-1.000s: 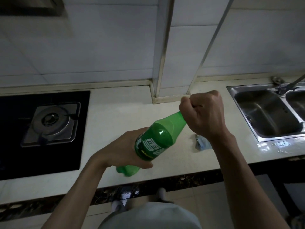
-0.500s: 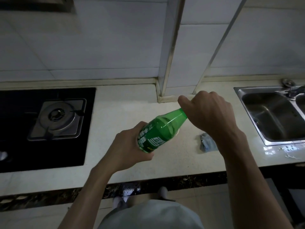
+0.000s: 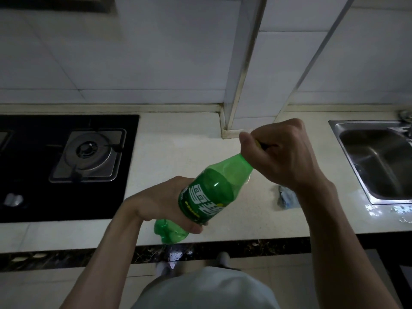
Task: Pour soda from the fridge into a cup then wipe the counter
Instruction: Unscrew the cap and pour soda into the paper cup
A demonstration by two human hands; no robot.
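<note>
A green plastic soda bottle (image 3: 211,192) with a white-lettered label is held tilted above the counter's front edge, neck pointing up and right. My left hand (image 3: 165,204) grips its lower body from the left. My right hand (image 3: 281,152) is curled tightly round the bottle's cap, which is hidden inside the fist. A small crumpled bluish cloth (image 3: 286,198) lies on the pale counter (image 3: 178,152) just behind my right wrist. No cup is visible.
A black gas hob (image 3: 66,166) with a steel burner fills the counter's left side. A stainless sink (image 3: 379,161) is sunk in at the right, its tap at the far edge. A tiled pillar corner (image 3: 234,128) meets the counter behind the bottle.
The bottle has sunk a little, so its green base shows below my left hand again. My right fist stays on the cap with the wrist slightly turned. The view has shifted left.
</note>
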